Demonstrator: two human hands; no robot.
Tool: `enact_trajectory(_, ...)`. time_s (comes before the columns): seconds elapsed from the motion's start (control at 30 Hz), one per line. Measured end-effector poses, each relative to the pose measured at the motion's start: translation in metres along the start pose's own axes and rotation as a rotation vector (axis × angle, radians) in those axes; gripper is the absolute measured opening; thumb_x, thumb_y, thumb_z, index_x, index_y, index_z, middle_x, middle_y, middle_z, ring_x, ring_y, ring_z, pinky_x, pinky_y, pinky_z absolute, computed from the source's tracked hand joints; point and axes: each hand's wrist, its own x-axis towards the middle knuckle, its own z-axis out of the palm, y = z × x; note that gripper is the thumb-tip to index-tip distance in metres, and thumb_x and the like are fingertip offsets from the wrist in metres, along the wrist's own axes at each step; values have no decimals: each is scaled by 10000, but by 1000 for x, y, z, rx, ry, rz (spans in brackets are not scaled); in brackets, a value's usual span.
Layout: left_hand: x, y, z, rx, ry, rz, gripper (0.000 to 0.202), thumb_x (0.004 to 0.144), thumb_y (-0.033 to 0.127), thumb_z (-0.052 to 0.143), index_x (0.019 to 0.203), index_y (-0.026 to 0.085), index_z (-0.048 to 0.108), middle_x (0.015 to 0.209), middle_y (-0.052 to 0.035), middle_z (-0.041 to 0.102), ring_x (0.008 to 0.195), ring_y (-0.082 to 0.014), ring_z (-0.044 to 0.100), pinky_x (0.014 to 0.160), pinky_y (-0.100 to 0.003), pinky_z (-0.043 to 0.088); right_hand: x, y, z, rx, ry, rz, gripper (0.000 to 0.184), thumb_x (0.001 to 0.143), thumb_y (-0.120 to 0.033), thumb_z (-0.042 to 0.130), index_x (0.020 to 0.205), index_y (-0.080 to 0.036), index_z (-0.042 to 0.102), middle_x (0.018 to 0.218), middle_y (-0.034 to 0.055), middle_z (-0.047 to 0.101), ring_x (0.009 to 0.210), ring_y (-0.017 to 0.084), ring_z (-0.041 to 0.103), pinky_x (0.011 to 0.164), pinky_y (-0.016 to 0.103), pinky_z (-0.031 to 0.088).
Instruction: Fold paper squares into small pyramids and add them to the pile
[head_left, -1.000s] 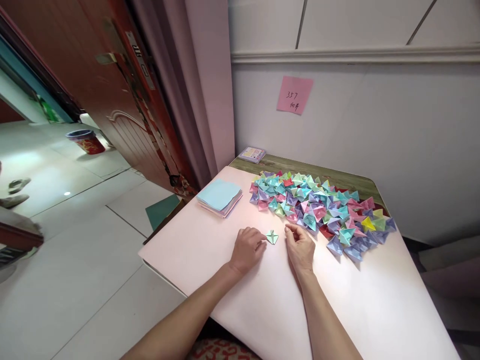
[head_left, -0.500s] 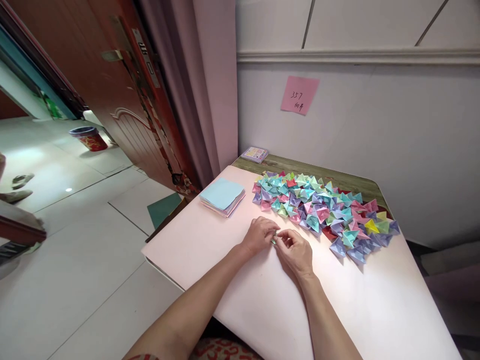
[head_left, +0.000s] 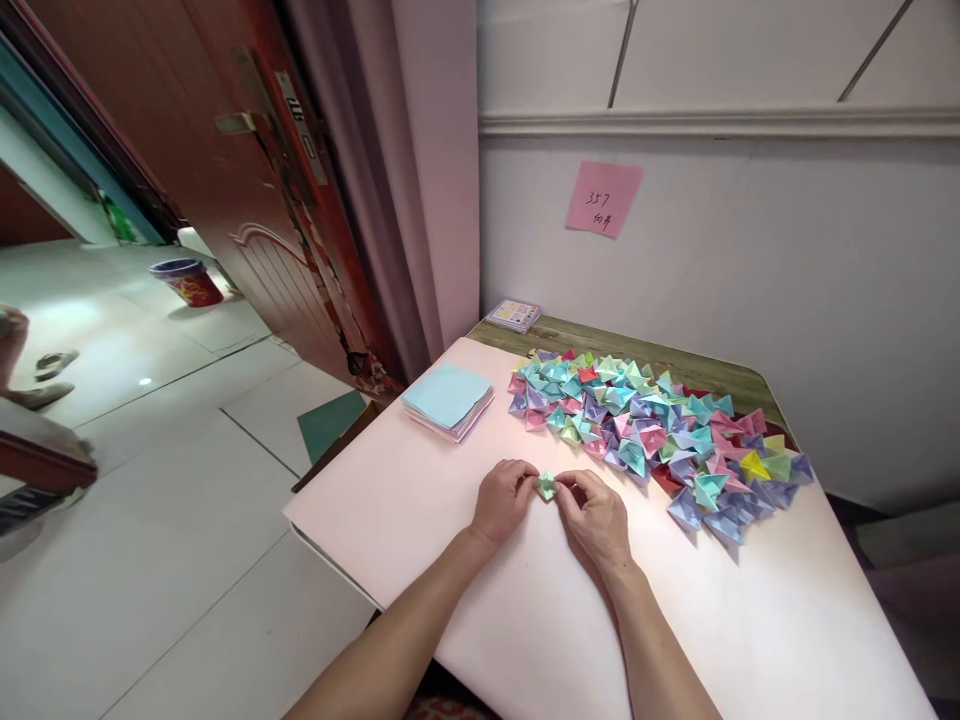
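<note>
Between my two hands is a small light-green paper boat (head_left: 546, 487), its middle peak showing. My left hand (head_left: 504, 503) pinches its left end with thumb and forefinger. On the opposite end, the fingertips of my right hand (head_left: 595, 513) are closed in the same kind of pinch. Beyond them lies a wide cluster of folded paper boats (head_left: 634, 457) in blue, pink, green, purple, red and yellow. A stack of square paper sheets (head_left: 448, 395), light blue on top, sits to the left of the cluster.
Pink sheeting covers most of the table (head_left: 360, 505). A small pack of printed paper (head_left: 514, 315) lies on the bare wooden back strip. A pink note (head_left: 604, 198) is stuck to the wall. To the left are a brown door (head_left: 285, 250) and a red bin (head_left: 187, 283).
My hands have drawn slightly apart, the left one moving left and down. The green paper, mostly hidden between the fingers before, now shows as a spread boat. The view has shifted a little.
</note>
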Motion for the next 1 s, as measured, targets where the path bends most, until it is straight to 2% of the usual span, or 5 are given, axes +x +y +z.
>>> enact_trajectory(0.33, -5, 0, 0, 29, -63, 111, 229, 807, 39, 519, 853, 205, 669, 840, -17, 687, 822, -170, 581, 797, -290, 439, -4, -5, 1, -34, 15, 61, 233, 842, -414, 579, 744, -240, 699, 735, 7, 685, 636, 164, 592, 611, 263, 393)
enact_trajectory(0.53, -9, 5, -8, 134, -117, 126, 147, 804, 100, 556, 875, 198, 640, 836, -21, 665, 812, -169, 572, 816, -300, 415, -5, 0, -3, 2, 25, 103, 188, 823, -353, 570, 739, -231, 685, 723, 5, 676, 624, 163, 581, 606, 261, 400)
enact_trajectory(0.7, -6, 17, -9, 193, -119, 39, 49, 798, 239, 638, 781, 197, 621, 771, -9, 658, 770, -167, 571, 775, -292, 403, -4, 4, -5, 75, -5, 167, 152, 791, -312, 565, 794, -240, 698, 768, 3, 705, 642, 174, 608, 627, 266, 432)
enact_trajectory(0.83, 0, 22, -5, 198, -115, -91, 49, 768, 187, 608, 720, 196, 610, 741, 2, 651, 707, -151, 563, 668, -262, 393, -5, 4, -7, 99, -15, 163, 171, 771, -298, 545, 808, -234, 699, 798, 15, 719, 668, 186, 625, 643, 274, 449)
enact_trajectory(1.0, 5, 18, -7, 69, -208, -173, 78, 693, 118, 578, 727, 184, 602, 707, 18, 630, 648, -130, 551, 583, -229, 379, -6, 2, -9, 87, -8, 169, 179, 741, -269, 530, 800, -237, 697, 781, 5, 718, 666, 184, 627, 639, 275, 443)
